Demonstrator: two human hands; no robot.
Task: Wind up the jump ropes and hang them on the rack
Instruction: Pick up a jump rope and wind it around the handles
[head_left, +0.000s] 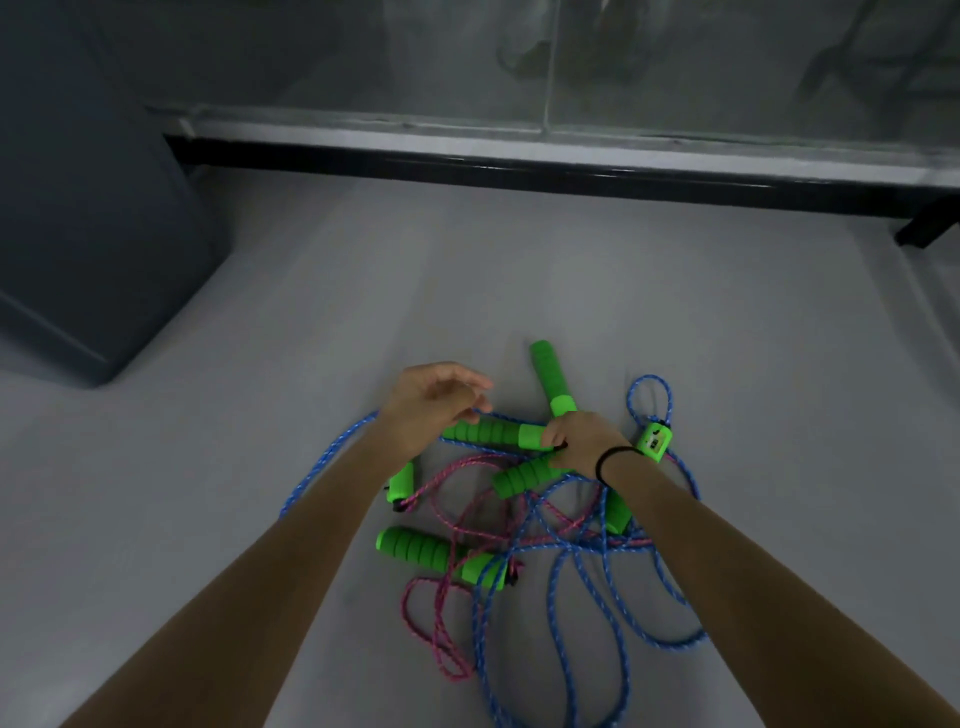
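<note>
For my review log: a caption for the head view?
Right hand grips a green handle, left hand touches blue rope, over tangled jump ropes on the floor.

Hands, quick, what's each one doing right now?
Left hand: fingers curled by the blue rope; whether it pinches it cannot be told.
Right hand: grips the end of a green handle.

The grey floor (519, 270) carries a tangle of blue rope (558, 613) and pink rope (415, 623), cords crossing one another, with green foam handles (410, 545) strewn through it. A dark box (88, 234) stands well to the left.
</note>
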